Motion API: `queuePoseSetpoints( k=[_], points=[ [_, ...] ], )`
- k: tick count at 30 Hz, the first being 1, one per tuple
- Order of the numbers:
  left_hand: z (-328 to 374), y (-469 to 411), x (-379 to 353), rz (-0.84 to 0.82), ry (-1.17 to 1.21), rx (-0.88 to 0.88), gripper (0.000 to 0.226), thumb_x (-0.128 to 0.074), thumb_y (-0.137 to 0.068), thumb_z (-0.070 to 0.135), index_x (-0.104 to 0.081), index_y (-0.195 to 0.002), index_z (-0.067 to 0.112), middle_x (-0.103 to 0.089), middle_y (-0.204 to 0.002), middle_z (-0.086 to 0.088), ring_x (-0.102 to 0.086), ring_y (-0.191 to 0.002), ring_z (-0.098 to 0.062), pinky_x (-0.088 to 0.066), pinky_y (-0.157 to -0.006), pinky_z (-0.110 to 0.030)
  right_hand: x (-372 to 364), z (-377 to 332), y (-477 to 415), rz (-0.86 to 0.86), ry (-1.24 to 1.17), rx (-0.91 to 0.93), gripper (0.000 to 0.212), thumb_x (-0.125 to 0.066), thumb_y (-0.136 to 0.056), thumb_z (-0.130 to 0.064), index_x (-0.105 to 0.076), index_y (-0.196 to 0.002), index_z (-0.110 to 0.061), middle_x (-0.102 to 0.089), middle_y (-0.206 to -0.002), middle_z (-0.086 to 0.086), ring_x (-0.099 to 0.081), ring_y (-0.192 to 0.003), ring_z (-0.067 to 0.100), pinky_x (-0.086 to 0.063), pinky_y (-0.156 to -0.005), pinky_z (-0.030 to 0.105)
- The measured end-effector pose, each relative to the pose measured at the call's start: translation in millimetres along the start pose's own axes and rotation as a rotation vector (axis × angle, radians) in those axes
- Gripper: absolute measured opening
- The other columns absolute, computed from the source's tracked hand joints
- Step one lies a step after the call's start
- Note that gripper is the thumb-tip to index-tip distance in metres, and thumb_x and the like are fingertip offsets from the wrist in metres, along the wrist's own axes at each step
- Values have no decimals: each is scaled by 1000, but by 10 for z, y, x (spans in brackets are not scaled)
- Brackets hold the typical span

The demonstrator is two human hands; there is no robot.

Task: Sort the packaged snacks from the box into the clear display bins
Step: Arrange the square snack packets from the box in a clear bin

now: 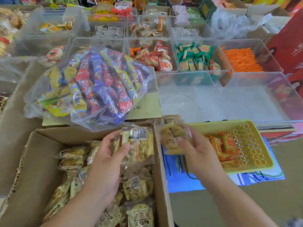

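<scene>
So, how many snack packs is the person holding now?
2: one barcoded pack in the left hand above the cardboard box, one blurred pack in the right hand by the yellow basket. Blur may hide another.

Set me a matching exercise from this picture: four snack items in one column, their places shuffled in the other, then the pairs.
1. barcode pack
2. blurred pack
3. bag of colourful snacks
4. orange packets

A. in a clear bin, far right
B. in the left hand, over the cardboard box
C. on flat cardboard behind the box
D. in the right hand

Pairs: 1-B, 2-D, 3-C, 4-A.
</scene>
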State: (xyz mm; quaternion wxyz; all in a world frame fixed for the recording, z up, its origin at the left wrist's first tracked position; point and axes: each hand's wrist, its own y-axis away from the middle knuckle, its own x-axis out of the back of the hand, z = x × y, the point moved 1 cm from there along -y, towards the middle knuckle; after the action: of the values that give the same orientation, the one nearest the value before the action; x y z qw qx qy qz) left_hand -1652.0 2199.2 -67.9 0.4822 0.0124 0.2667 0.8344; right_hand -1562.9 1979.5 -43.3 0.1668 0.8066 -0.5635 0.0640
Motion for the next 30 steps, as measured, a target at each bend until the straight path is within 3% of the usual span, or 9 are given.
queuePoseSetpoints(
  k=[3, 6, 11, 14, 17, 21, 24, 27, 30],
  points=[
    [-5, -62, -83, -5, 32, 34, 43, -77, -71, 36, -71, -113, 43, -70, -129, -1, -64, -122, -34, -48, -102, -63, 424, 32, -382, 130, 105, 71, 26, -62, -94, -25, -64, -114, -40, -74, -99, -22, -69, -87, 0, -46, -71, 18],
    [-11, -106, -129, -6, 50, 60, 36, -75, -77, 30, -73, -110, 43, -74, -125, -1, -71, -113, -28, -55, -89, -51, 709, 50, -932, 196, 280, 97, 24, -66, -88, -21, -65, -105, -38, -70, -90, -27, -63, -82, -9, -42, -61, 6],
    [-30, -151, -115, 66, 67, 84, 32, -73, -77, 26, -75, -105, 42, -77, -113, 4, -74, -104, -23, -60, -70, -41, 566, 364, -1999, 83, 686, 54, 31, -62, -91, -17, -68, -118, -31, -67, -111, 3, -60, -101, 27, -45, -75, 30],
    [-45, -146, -110, 53, 73, 83, 31, -72, -79, 25, -76, -105, 42, -78, -108, 7, -77, -95, -16, -62, -60, -34, 314, 641, -2392, -51, 999, -8, 46, -52, -91, -7, -61, -128, -33, -61, -117, 6, -52, -110, 33, -47, -76, 36],
    [-82, -142, -73, 50, 69, 100, 38, -74, -78, 27, -73, -112, 44, -74, -120, 10, -71, -111, -15, -61, -84, -49, 114, 880, -2574, -224, 1159, -115, 48, -51, -94, -8, -54, -134, -35, -50, -117, 6, -49, -114, 34, -47, -77, 41],
    [-102, -131, -24, 60, 93, 132, 45, -76, -74, 27, -72, -115, 45, -68, -132, 12, -64, -124, -16, -43, -108, -57, -23, 1133, -2666, -488, 1126, -161, 53, -46, -100, -8, -40, -151, -19, -49, -144, 15, -54, -124, 34, -45, -96, 36],
    [-117, -143, 14, 69, 115, 155, 48, -76, -74, 27, -71, -119, 44, -56, -147, 3, -59, -130, -24, -47, -96, -46, -6, 1162, -2679, -504, 1068, -203, 56, -41, -103, -18, -29, -158, -23, -37, -159, 14, -42, -139, 36, -37, -112, 43],
    [-151, -162, 65, 57, 141, 169, 47, -75, -77, 26, -70, -122, 40, -67, -136, -1, -67, -121, -27, -57, -83, -42, 34, 1057, -2627, -492, 1059, -204, 60, -41, -104, -27, -20, -160, -30, -24, -167, 5, -24, -151, 31, -20, -123, 47],
    [-148, -168, 81, 35, 133, 190, 43, -74, -80, 25, -71, -121, 37, -72, -129, -2, -71, -116, -29, -63, -75, -44, 80, 767, -2434, -365, 948, -133, 60, -51, -102, -33, -30, -158, -29, -30, -164, 3, -29, -149, 29, -27, -121, 47]
  ],
)
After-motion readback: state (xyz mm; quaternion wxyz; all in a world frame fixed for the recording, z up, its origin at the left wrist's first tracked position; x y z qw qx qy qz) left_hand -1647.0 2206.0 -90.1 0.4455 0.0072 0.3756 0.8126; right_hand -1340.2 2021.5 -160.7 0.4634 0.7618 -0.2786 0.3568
